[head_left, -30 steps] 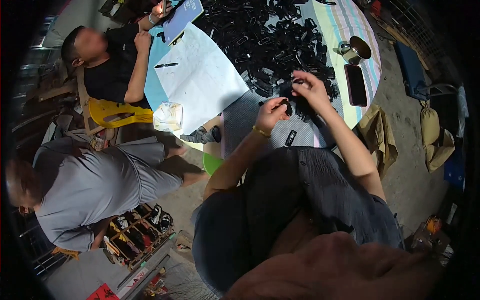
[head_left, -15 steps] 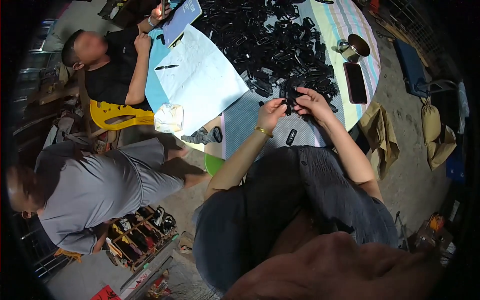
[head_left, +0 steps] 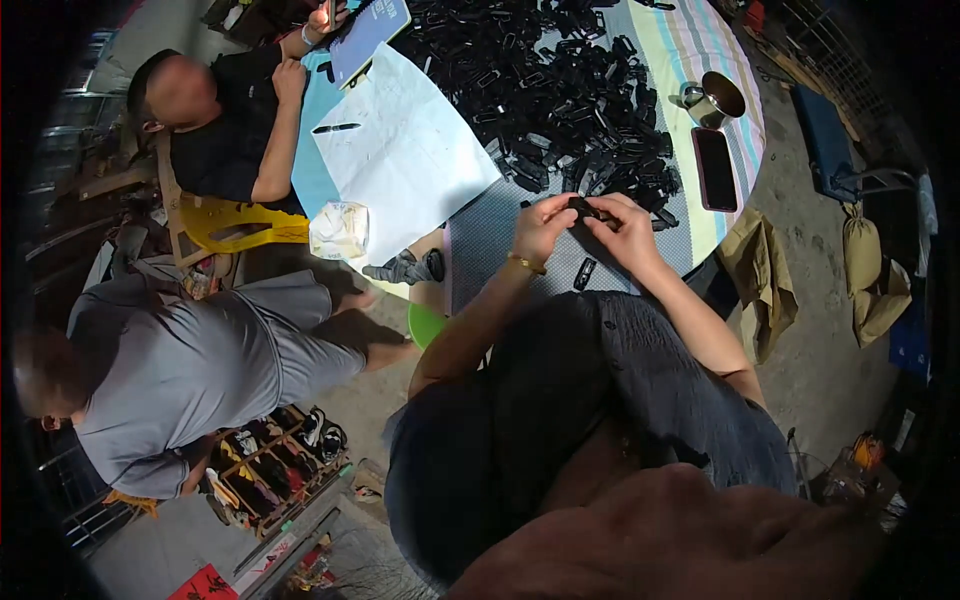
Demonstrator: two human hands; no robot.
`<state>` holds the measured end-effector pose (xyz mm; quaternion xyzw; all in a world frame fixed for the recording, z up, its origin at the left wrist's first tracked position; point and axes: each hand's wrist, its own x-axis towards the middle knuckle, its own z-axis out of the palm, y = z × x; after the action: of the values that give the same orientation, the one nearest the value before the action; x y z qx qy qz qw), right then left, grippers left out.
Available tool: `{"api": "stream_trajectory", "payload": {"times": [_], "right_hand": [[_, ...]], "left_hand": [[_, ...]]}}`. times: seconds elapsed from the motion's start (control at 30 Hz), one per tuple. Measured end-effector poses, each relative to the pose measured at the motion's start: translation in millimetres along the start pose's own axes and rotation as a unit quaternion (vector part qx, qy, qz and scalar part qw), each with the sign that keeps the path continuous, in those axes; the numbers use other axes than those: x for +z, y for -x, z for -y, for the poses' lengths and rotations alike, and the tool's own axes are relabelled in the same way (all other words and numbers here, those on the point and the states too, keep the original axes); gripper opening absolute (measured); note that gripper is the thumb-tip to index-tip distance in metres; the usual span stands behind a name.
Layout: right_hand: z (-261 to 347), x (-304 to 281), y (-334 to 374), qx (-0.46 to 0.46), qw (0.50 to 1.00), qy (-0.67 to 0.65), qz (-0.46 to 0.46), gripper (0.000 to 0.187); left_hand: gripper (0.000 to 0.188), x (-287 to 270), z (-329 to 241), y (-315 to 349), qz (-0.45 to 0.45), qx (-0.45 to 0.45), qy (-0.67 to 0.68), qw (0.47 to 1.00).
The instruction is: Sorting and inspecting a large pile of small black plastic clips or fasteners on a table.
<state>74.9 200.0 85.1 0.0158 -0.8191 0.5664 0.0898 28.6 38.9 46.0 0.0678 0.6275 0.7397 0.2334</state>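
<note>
My left hand (head_left: 541, 230) and my right hand (head_left: 624, 232) meet over the near side of the table, fingers pinched around one small black plastic piece (head_left: 583, 208). Its exact kind is too small to make out, and the fingertips cover its ends. Just beyond my fingers spreads a big heap of similar black plastic parts (head_left: 545, 90). One loose black part (head_left: 584, 274) lies by itself on the grey patterned cloth (head_left: 490, 235), between my forearms and close to the table's edge.
Right of the heap are a phone (head_left: 714, 170) and a metal mug (head_left: 716, 101). Leftward lie a white sheet (head_left: 400, 150) with a pen (head_left: 336, 128), a notebook (head_left: 370, 40) and a crumpled white packet (head_left: 339, 231). One person sits at the table's left; another stands nearer me.
My right hand has drawn back slightly from the heap's edge. Both hands' fingertips now close together on the black piece. The loose part by the table's edge stays put.
</note>
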Motion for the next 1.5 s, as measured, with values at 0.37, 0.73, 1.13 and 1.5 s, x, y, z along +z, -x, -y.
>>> {"api": "stream_trajectory", "payload": {"times": [0.37, 0.73, 1.13, 1.5], "right_hand": [[12, 8, 8, -0.104, 0.988, 0.113, -0.024, 0.028], [0, 2, 19, 0.055, 0.992, -0.016, 0.11, 0.02], [-24, -113, 80, 0.165, 0.829, 0.391, 0.365, 0.027], [-39, -78, 62, 0.12, 0.895, 0.367, 0.223, 0.016]], "left_hand": [[0.029, 10, 6, 7, -0.014, 0.041, 0.031, 0.999], [0.021, 10, -25, 18, 0.072, 0.093, -0.054, 0.992], [0.028, 6, 2, 23, 0.028, 0.084, -0.338, 0.937], [0.021, -8, 7, -34, -0.095, 0.155, -0.478, 0.86]]}}
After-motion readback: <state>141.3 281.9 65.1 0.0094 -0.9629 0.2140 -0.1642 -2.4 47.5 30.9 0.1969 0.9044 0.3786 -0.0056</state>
